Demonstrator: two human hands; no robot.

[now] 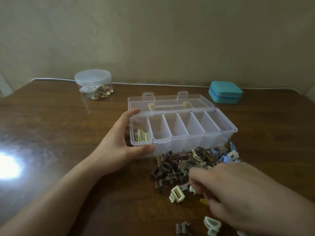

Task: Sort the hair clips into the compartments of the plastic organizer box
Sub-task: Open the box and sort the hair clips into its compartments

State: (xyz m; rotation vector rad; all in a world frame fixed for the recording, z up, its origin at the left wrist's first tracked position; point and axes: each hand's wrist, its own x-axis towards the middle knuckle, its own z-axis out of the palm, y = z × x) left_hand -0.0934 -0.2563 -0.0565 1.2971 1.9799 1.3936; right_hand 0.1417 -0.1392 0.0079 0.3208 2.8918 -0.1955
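- Plain beige wall [153, 40] behind, with a pale cable running along its foot.
- Dark brown wooden worktop [59, 125], glossy, with a bright glare patch at the left.
- Clear plastic organizer box [183, 133] at centre, lid folded back flat behind it; six compartments in a row, cream hair clips [142, 136] in the leftmost one, the other five bare.
- Left hand [117, 147] wrapped around the box's left end, thumb on the near wall, fingers curled over the far corner: grip holding the box.
- Right hand [238, 193] blurred, palm down over the loose pile; fingers bent, but cannot tell whether the grip holds anything.
- Pile of hair clips [185, 166] on the worktop just in front of the box, touching its near wall: mostly brown, some cream, a few blue at the right; too tangled to count.
- One teal case [225, 91], closed, far right.
- One clear round jar [93, 84], lidded, far left, small trinkets inside.
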